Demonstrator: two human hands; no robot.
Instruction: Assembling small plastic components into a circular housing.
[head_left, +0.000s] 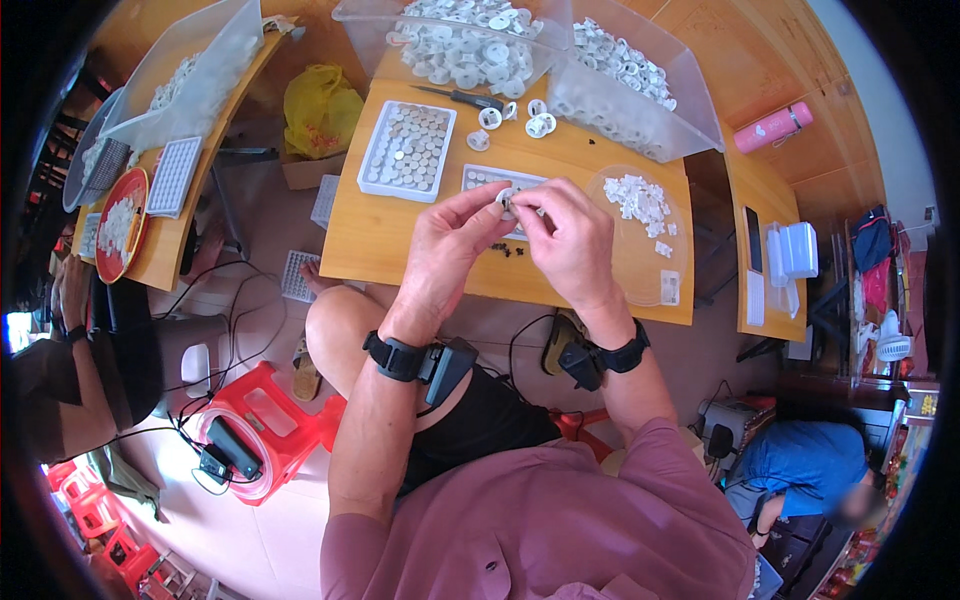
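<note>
Over the front part of the wooden table, my left hand (447, 243) and my right hand (572, 240) meet. Between their fingertips is a small white round plastic part (504, 204); the fingers partly cover it. Just behind the hands lies a white tray of round pieces (484, 176), and to its left stands a bigger white tray (365, 180) filled with grey-white discs. Several small black pieces (512, 251) lie beneath my hands. On the right, a clear round plate (612, 262) bears a heap of small white pieces (640, 202).
Clear bins of white parts (470, 50) (625, 75) line the table's back. Near them lie a screwdriver (470, 98) and loose round parts (541, 124). A red stool (275, 420) and cables stand at lower left. Other people sit at left and lower right.
</note>
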